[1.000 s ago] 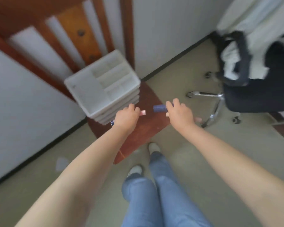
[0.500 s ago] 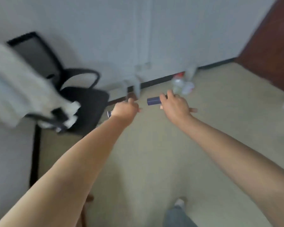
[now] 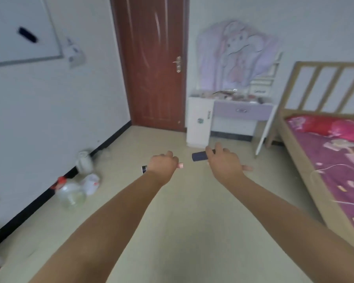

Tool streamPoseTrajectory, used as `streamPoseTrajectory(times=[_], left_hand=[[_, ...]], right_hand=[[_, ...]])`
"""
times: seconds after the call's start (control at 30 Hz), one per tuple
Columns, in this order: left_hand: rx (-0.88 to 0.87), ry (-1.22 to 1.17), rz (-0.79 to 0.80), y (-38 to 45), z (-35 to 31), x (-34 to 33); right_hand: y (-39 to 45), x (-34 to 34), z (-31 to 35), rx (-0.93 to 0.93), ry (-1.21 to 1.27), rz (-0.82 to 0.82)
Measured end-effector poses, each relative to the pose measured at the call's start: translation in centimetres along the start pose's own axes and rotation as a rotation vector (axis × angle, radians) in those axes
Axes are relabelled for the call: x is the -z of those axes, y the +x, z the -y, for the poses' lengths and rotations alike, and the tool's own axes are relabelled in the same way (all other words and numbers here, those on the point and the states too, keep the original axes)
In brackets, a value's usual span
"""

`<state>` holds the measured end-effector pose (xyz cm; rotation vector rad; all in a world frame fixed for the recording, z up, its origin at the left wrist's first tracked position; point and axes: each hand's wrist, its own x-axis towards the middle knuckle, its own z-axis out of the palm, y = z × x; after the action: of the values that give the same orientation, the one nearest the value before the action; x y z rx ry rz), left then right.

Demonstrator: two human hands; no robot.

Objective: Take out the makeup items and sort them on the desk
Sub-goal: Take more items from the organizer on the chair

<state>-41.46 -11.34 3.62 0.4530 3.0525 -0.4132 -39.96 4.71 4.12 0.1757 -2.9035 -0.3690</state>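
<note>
Hands full, table ahead — both arms out front, carrying makeup across the room.

Left hand [image 3: 163, 164] is fisted around a slim stick [image 3: 180, 165], its pink tip poking out on the inner side and a dark end at the outer; right hand [image 3: 225, 163] pinches a dark blue tube [image 3: 199, 156] lying crosswise, its long axis pointing toward the left hand. The white-and-lilac table [image 3: 242, 110] stands well ahead and to the right, beside the door [image 3: 151, 64] and just short of the bed [image 3: 325, 158], so the right hand looks the nearer one for the first set-down. A second ago the view looked down on a white organiser and a chair; now the turn has brought the table into sight, grips unchanged.
</note>
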Motion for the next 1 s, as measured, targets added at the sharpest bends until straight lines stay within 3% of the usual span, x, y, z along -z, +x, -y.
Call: streamPoseTrajectory(times=[0.1,0.2,0.33,0.6,1.0], left_hand=[[-0.074,0.030,-0.038,8.2,-3.1,2.6],[-0.128,0.045,-0.077,17.0,-5.5,5.0],[-0.198,0.077,-0.132,29.1,-8.2,7.4],[-0.275,0.074,-0.152,52.3,-11.1,12.9],[-0.220,0.057,-0.121,86.4,-13.3,14.7]], right_hand=[[4.3,-0.5,-6.0,-0.145,-0.055,-0.035],[9.9,-3.2,-11.7,-0.145,0.041,0.050],[18.5,-5.3,-18.3,-0.201,0.031,-0.037],[37.3,-8.6,-31.1,-0.334,0.041,0.062],[67.6,-21.6,-45.2,-0.270,0.108,0.055]])
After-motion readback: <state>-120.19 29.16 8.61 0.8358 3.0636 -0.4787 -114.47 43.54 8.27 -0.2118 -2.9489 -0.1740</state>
